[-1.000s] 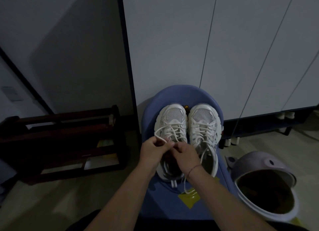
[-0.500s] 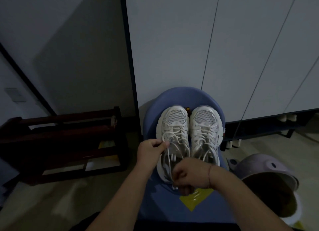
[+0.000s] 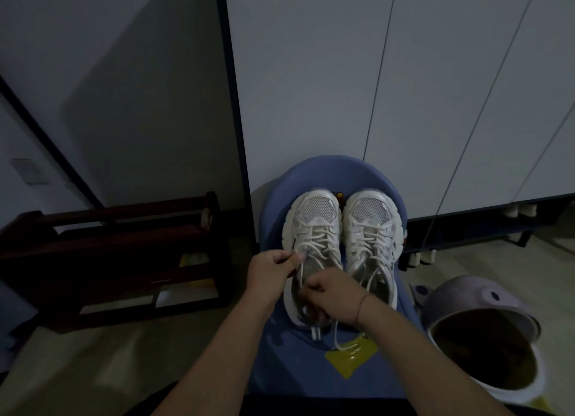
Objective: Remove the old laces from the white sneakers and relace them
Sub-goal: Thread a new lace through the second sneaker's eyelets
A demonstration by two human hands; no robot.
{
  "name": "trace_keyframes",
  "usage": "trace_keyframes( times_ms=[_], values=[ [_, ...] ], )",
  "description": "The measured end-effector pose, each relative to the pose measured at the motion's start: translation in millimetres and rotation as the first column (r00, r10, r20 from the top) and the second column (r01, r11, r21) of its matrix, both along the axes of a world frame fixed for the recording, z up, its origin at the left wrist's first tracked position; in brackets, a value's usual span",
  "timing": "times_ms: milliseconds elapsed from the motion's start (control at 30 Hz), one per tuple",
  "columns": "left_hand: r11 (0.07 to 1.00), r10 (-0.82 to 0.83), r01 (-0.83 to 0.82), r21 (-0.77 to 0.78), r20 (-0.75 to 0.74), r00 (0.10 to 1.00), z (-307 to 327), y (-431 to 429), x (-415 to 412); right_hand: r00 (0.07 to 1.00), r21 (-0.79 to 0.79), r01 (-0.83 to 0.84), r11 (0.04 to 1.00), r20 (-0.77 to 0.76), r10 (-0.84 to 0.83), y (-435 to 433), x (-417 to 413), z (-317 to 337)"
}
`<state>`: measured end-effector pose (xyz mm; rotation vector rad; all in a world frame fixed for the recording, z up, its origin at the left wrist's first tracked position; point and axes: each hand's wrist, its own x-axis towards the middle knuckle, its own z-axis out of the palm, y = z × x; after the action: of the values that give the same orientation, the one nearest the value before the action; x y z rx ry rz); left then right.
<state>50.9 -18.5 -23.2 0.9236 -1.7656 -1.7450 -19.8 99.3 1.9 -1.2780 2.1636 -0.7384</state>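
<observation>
white lace (image 3: 300,274) pinched by fingers of left hand (image 3: 270,274); right hand (image 3: 334,299) fingers clutch it over the sneaker (image 3: 315,225).

Rack (image 3: 102,247) left and bin (image 3: 460,294) right flank the sneakers (image 3: 315,210); cabinet (image 3: 311,73) stands behind.

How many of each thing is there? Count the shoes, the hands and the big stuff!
White sneakers: 2
Hands: 2 (left hand, right hand, both gripping a lace)
Blue chair: 1
Purple bin: 1
Wooden rack: 1
Total: 7
</observation>
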Motion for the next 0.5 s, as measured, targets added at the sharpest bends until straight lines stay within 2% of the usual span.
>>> trace_keyframes(
  times_ms=[100,167,233,267,333,400,433,500],
  values=[
    [1.000,-0.003,0.003,0.013,0.009,1.000,0.4,0.1,-2.1,0.939,0.131,-0.249,0.960,0.277,0.205,16.5,-0.2,10.8],
    [1.000,-0.009,0.009,0.005,0.018,1.000,0.8,1.2,-3.2,0.894,0.196,-0.364,0.911,0.349,0.283,23.7,0.5,14.3],
    [1.000,-0.008,0.008,-0.008,0.022,1.000,0.4,2.9,-4.1,0.880,0.218,-0.393,0.893,0.370,0.297,28.0,0.6,14.9],
    [1.000,-0.004,0.004,-0.011,0.022,1.000,0.2,3.4,-4.3,0.890,0.210,-0.354,0.912,0.376,0.259,28.7,0.6,15.2],
    [1.000,0.002,-0.002,-0.017,0.017,1.000,0.3,3.4,-4.4,0.934,0.132,-0.102,0.986,0.354,0.049,27.1,-2.4,11.4],
    [0.999,0.007,-0.006,-0.039,0.020,1.000,-0.2,3.2,-4.7,0.974,-0.005,0.161,0.987,0.159,-0.158,22.7,-10.0,5.5],
    [0.998,0.010,-0.008,-0.060,0.026,1.000,-0.4,3.5,-4.6,0.977,-0.046,0.209,0.977,0.054,-0.206,19.6,-11.3,3.6],
    [0.995,0.015,-0.011,-0.100,0.034,0.999,0.1,4.2,-3.7,0.975,-0.042,0.212,0.976,-0.054,-0.214,13.2,-5.5,-1.1]
  ],
)
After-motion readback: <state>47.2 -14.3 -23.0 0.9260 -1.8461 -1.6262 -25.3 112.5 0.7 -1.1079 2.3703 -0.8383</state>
